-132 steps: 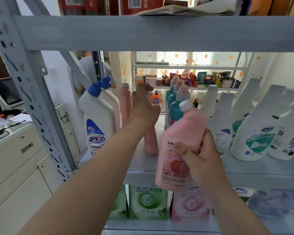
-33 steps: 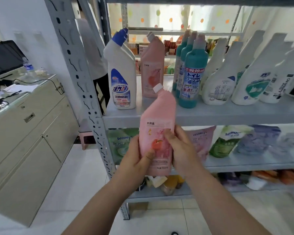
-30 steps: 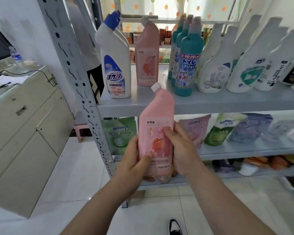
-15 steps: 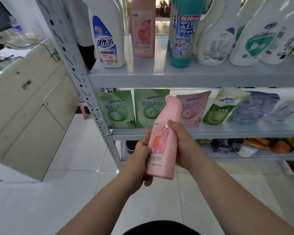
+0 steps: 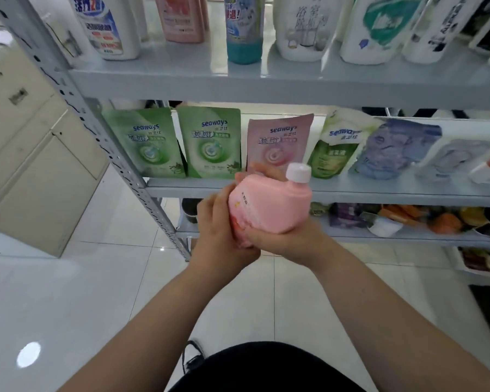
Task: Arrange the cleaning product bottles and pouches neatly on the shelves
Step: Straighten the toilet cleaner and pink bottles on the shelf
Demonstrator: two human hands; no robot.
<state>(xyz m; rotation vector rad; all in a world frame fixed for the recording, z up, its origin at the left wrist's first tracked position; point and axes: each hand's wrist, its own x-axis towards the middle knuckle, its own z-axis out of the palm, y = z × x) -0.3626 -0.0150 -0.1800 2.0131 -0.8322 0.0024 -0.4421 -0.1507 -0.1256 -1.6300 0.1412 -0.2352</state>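
The left hand (image 5: 219, 230) wraps the lower part of a pink bottle (image 5: 269, 207) from the left, and the right hand (image 5: 280, 240) cups it from below and the right, with fingertips (image 5: 262, 168) curling over the far side, so both hands grasp it. The bottle is held in the air, tilted, its white cap (image 5: 298, 172) pointing up, in front of the edge of the middle shelf (image 5: 379, 190) and resting on no shelf. Just behind it on that shelf stands a pink pouch (image 5: 279, 138), with two green pouches (image 5: 149, 144) upright to its left and a green-and-white pouch (image 5: 334, 148) leaning to its right beside a bluish pouch (image 5: 393, 148). On the upper shelf (image 5: 266, 83) stand a white bottle with a blue label (image 5: 105, 29), another pink bottle (image 5: 181, 19), a teal bottle (image 5: 244, 38) and several white bottles (image 5: 300, 29). The lowest shelf holds blurred items. A beige cabinet (image 5: 31, 165) stands left of the rack's perforated post (image 5: 96, 134) on a glossy tiled floor (image 5: 68, 292).
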